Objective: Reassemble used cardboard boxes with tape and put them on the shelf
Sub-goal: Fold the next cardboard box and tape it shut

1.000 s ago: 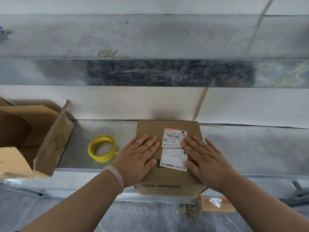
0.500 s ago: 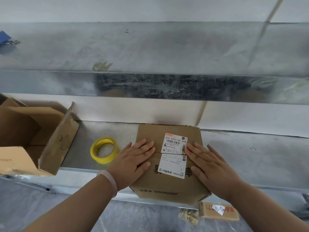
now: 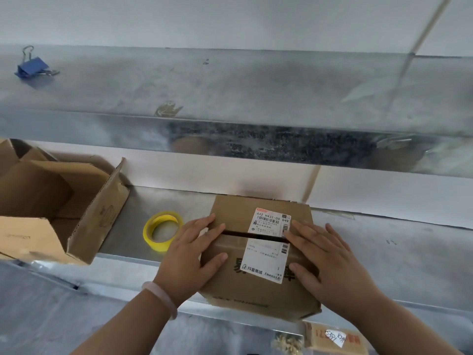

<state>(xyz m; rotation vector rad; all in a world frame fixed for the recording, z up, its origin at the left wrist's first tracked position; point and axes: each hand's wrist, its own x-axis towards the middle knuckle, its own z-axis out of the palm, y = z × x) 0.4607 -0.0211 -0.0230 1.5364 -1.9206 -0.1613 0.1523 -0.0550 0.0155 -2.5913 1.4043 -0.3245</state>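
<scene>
The cardboard box [image 3: 256, 290] sits on the lower metal shelf [image 3: 396, 252], near its front edge, and its front seems to stick out a little past that edge. The left hand [image 3: 189, 254] and the right hand [image 3: 330, 262] both lie flat on top of it, one at each side, with fingers straight. They grip nothing and only press the two top flaps down. A dark gap [image 3: 238, 233] shows between the flaps, and the white label [image 3: 266, 260] is split across it, so the top is not closed tight and no tape can be seen over the gap. The yellow tape roll [image 3: 162, 230] lies on the shelf just beside the left hand, not touching the box. To get the tape, one hand will likely have to let go. Then the flaps could spring up and the gap could grow. Tape put on like that might hold badly or go on crooked. A hard push near the front could also tip the box or slide it off the shelf. The big open box [image 3: 51, 201] at the left is well apart and should not get in the way.
</scene>
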